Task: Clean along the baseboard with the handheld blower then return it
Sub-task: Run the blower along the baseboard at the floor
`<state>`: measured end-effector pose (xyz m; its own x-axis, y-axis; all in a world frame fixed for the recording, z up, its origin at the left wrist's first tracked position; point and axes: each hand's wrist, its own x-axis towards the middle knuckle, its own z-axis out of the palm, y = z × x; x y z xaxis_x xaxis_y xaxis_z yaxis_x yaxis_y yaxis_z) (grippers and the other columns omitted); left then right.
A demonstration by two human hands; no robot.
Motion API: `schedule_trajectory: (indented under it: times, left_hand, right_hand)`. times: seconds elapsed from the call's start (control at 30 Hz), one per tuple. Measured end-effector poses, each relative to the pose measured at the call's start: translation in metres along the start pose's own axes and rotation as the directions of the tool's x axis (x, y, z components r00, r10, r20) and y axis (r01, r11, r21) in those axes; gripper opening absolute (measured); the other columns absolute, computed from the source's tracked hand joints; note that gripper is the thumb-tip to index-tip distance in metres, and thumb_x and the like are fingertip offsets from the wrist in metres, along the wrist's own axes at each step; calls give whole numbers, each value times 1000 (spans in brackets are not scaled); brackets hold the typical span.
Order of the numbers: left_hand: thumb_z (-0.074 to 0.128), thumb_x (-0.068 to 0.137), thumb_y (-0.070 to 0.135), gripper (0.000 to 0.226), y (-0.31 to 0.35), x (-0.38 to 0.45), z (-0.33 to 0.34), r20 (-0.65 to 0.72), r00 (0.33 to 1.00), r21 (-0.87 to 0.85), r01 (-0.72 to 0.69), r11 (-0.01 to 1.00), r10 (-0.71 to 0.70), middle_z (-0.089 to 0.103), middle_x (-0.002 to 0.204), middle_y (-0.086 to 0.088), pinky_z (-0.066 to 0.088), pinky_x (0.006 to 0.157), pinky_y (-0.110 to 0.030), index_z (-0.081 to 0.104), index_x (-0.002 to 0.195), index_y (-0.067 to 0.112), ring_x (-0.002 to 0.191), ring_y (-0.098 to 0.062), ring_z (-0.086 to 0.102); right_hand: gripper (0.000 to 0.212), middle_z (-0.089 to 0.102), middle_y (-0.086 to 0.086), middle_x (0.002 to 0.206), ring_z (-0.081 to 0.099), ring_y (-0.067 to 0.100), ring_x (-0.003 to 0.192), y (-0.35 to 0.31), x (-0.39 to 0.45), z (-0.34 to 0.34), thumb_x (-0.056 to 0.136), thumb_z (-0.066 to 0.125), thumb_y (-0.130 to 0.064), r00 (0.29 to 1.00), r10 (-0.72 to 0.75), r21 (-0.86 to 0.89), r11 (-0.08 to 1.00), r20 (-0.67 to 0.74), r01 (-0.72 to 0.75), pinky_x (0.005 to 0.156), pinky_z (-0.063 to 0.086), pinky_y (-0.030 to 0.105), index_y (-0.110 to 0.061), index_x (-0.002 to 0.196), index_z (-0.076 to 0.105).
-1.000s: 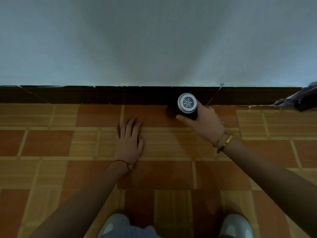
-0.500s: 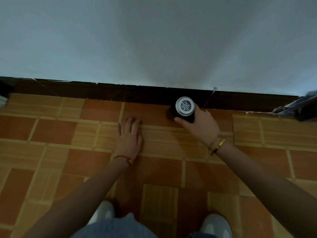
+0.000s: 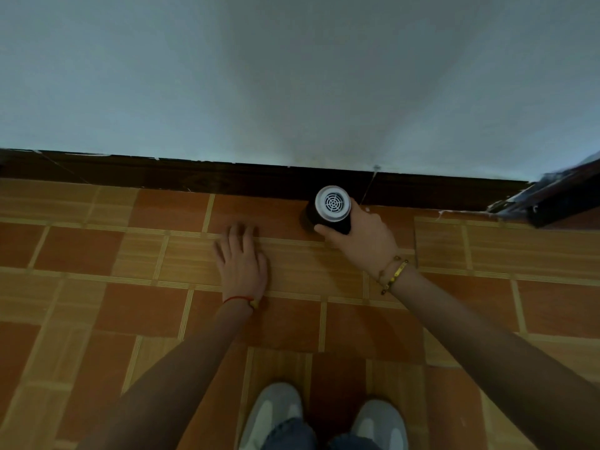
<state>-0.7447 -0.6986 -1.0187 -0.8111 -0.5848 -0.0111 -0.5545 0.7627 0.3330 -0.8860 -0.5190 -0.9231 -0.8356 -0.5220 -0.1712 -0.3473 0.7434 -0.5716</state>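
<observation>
A: Right hand (image 3: 363,241) curled round the blower (image 3: 332,207), thumb across the black body, white grilled end facing up at the camera.
B: And the left hand (image 3: 242,261)?
A: Flat on the floor (image 3: 97,254), fingers straight, holding nothing; apparently bracing.
B: Blower's place?
A: Just in front of the dark baseboard (image 3: 194,177), nozzle end pointed down and away, near the foot of the wall (image 3: 292,76).
B: Step in hand?
A: Probably mid-pass along the baseboard. Next: steady travel sideways, nozzle kept close to the trim; return not yet due.
B: Anything unclear?
A: Nozzle tip hidden behind the body. Dust too faint to make out. Dark object (image 3: 552,196) at right edge cut off, unidentifiable. Shoes (image 3: 276,414) partly cropped below.
</observation>
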Motion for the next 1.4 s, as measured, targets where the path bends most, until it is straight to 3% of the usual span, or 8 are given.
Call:
schedule_trajectory:
  times: [0.17, 0.37, 0.6, 0.9, 1.07, 1.4]
  left_hand:
    - [32, 94, 30, 54, -3, 0, 13, -52, 999, 24, 9, 1000, -8, 38, 151, -12, 14, 117, -60, 39, 146, 16, 143, -33, 28]
    - [36, 95, 30, 53, -6, -1, 17, -82, 997, 31, 4, 1000, -1, 38, 151, -10, 12, 118, -57, 39, 146, 18, 144, -32, 28]
    - [39, 95, 30, 53, -9, -2, 18, -73, 997, 41, -9, 999, 12, 37, 152, -9, 15, 116, -59, 39, 147, 19, 143, -32, 28]
    - [39, 94, 30, 55, -7, -2, 16, -70, 998, 38, -7, 999, 9, 36, 153, -9, 13, 118, -59, 38, 148, 19, 144, -32, 26]
    - [36, 94, 31, 54, -8, -2, 16, -69, 998, 33, 0, 999, 2, 37, 153, -10, 15, 116, -60, 40, 146, 18, 144, -32, 26]
    - [36, 94, 31, 54, -9, -2, 16, -69, 998, 29, -3, 1000, 5, 35, 154, -9, 13, 118, -58, 39, 147, 18, 144, -31, 26]
  right_hand:
    - [73, 67, 2, 115, 63, 26, 103, -9, 13, 14, 80, 55, -67, 1000, -13, 25, 1000, -3, 14, 81, 52, 36, -27, 138, 37]
    - [91, 68, -1, 111, 65, 20, 99, -12, 24, 23, 65, 41, -86, 999, 31, 130, 991, -17, -28, 80, 56, 43, -30, 136, 41]
    - [78, 68, -5, 111, 65, 13, 98, -6, 24, 19, 74, 55, -73, 998, 38, 155, 987, -53, -29, 81, 57, 40, -27, 135, 45]
    - [80, 68, -1, 113, 64, 17, 101, -11, 28, 23, 74, 55, -72, 999, -16, 149, 989, -29, 20, 80, 56, 41, -25, 138, 42]
    - [69, 66, -6, 119, 61, 11, 107, 4, 21, 14, 79, 64, -59, 998, 36, 227, 973, -50, -24, 88, 53, 30, -24, 136, 48]
    - [84, 69, 0, 115, 66, 19, 100, -41, 42, 42, 72, 51, -76, 996, -91, 180, 979, -16, 92, 80, 56, 40, -24, 137, 43]
